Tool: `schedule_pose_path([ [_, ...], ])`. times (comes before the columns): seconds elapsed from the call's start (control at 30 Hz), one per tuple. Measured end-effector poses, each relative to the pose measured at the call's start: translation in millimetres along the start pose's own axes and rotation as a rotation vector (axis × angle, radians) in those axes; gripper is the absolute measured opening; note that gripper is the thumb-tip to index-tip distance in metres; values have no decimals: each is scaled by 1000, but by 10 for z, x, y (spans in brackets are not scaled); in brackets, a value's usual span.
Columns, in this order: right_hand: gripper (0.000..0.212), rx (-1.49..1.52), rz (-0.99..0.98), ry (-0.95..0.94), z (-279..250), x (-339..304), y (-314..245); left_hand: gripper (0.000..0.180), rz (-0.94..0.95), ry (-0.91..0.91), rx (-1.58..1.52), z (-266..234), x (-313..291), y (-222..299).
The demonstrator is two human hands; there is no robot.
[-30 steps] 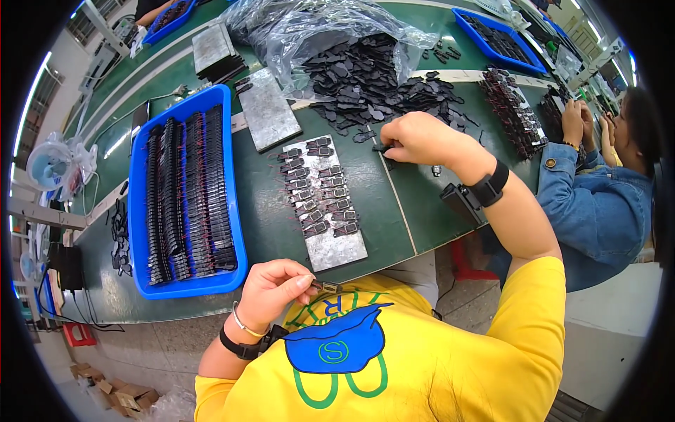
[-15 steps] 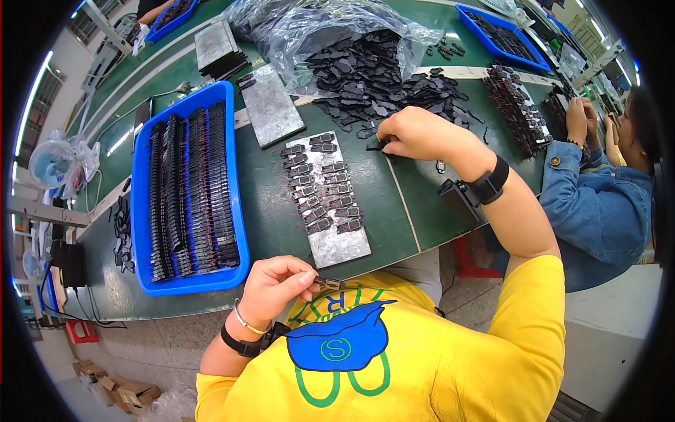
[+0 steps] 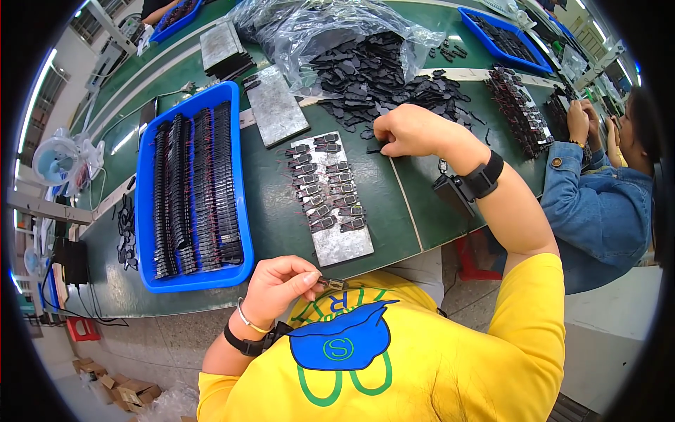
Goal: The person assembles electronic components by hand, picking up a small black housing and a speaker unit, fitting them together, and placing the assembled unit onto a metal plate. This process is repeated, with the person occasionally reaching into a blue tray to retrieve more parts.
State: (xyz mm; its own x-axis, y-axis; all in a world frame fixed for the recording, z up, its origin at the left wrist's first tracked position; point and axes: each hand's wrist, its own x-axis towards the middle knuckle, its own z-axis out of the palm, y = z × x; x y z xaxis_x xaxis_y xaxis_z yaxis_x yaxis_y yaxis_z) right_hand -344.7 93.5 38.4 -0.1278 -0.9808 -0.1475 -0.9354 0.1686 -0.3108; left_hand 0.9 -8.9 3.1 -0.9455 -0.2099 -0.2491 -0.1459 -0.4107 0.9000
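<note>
My left hand (image 3: 283, 287) is closed in a pinch on a small black part with a metal face (image 3: 335, 284), held close to my yellow shirt. Over the green table, my right hand (image 3: 411, 132) has its fingertips pressed together beside a small dark piece; whether they grip it is hidden. Just beyond that hand spreads a heap of flat black plastic pieces (image 3: 362, 67), spilling out of a clear plastic bag (image 3: 281, 32). Between my hands a grey metal plate (image 3: 342, 247) carries two columns of small black parts with metal frames and thin reddish wires (image 3: 344, 188).
A blue tray (image 3: 247, 243) packed with rows of black parts stands at left. Behind the loaded plate lies another metal plate (image 3: 276, 105), near a plate stack (image 3: 223, 49). A co-worker in a denim sleeve (image 3: 573, 186) works at right, beside another loaded plate (image 3: 524, 116).
My right hand has shifted slightly left and its fingers have drawn in closer to the table. The left hand keeps its pinch. The whole view has shifted a little.
</note>
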Motion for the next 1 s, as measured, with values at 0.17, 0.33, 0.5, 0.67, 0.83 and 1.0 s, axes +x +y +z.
schedule_pose_path([
  [0.17,20,142,-57,296,46,-154,-85,11,10,39,-8,17,-7,3],
  [0.33,25,317,-34,455,76,-515,-360,13,-18,86,-5,24,24,11],
  [0.5,26,347,-307,550,285,-805,-1122,14,-76,181,11,109,101,51],
  [0.67,32,188,-305,636,583,-903,-1581,13,-79,213,30,183,132,51],
  [0.83,32,119,-245,612,693,-937,-1665,13,-50,212,75,236,131,29],
  [1.0,31,140,-208,584,742,-930,-1662,14,-48,188,43,244,119,0],
])
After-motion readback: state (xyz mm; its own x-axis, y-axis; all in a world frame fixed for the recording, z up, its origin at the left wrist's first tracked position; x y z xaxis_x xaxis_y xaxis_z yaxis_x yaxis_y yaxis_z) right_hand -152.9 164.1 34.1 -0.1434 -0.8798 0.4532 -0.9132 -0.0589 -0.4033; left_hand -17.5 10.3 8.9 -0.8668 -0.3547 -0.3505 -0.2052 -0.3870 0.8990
